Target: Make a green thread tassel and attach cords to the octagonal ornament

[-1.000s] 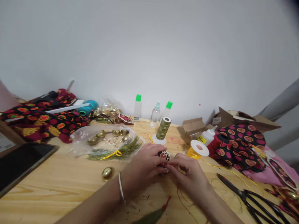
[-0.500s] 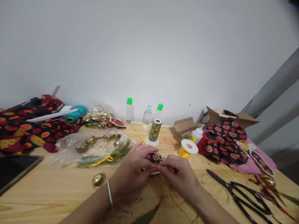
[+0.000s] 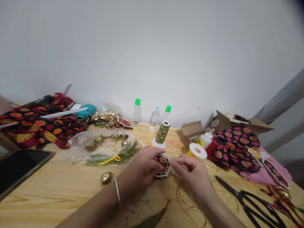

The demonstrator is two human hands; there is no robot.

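Note:
My left hand grips a small lattice-framed ornament with dark fabric and round floral motifs in its middle. The fingers cover its left part. Just right of it my right hand is closed in a pinch, apart from the frame. What it pinches, if anything, is too small to make out. Loose reddish thread lies below that hand. A green tassel with a red tip rests near the front edge. Left of my left wrist sits a brass bell-like dome.
Black-handled scissors lie at right. Behind my hands stand an olive thread cone, a white spool and a glue bottle. A plastic bag of brass pieces, a green tassel and a phone are at left.
My right hand has moved away from the ornament to the right, opening a gap. More of the ornament's frame shows. The view has shifted a little to the left.

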